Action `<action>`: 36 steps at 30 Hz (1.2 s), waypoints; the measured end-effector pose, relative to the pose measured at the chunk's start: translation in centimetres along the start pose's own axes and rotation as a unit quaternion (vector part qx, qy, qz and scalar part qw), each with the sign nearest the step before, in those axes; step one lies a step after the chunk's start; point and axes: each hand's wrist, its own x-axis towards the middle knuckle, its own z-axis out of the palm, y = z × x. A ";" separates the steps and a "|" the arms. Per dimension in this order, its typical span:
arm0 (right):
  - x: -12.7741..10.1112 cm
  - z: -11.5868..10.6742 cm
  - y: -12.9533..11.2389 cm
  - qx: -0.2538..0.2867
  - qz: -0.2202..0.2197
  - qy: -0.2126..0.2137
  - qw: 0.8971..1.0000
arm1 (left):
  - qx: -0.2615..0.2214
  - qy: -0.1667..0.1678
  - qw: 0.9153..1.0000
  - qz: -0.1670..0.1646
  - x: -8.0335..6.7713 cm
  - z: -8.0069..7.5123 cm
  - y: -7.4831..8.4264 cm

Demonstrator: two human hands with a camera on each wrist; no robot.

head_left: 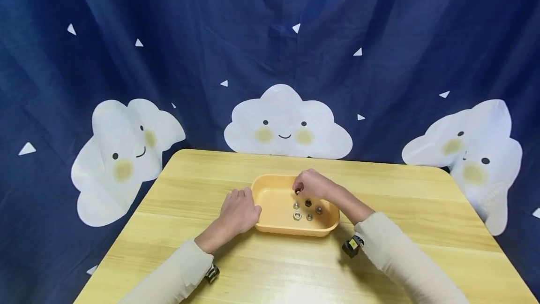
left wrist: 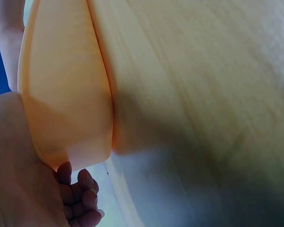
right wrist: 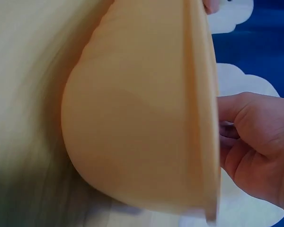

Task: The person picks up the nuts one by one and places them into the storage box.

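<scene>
A yellow-orange plastic tray with rounded corners sits on the table. My left hand grips its left end, thumb over the rim and fingers curled on the outside; the left wrist view shows the curled fingers by the tray wall. Over the tray's far right part, my right hand pinches a small dark nut between thumb and fingertips. Below that hand, several metal nuts lie on the tray floor, among them a dark nut and a larger silver nut. In the right wrist view the tray wall hides the fingertips.
The light wooden table extends on all sides of the tray. Behind it hangs a dark blue curtain with cloud prints. A small black device is strapped at the right wrist, another device at the left.
</scene>
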 end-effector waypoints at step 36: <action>0.9 1.8 -1.3 -0.024 0.060 -0.079 0.995 | 0.004 0.006 1.000 -0.001 0.0 0.1 0.0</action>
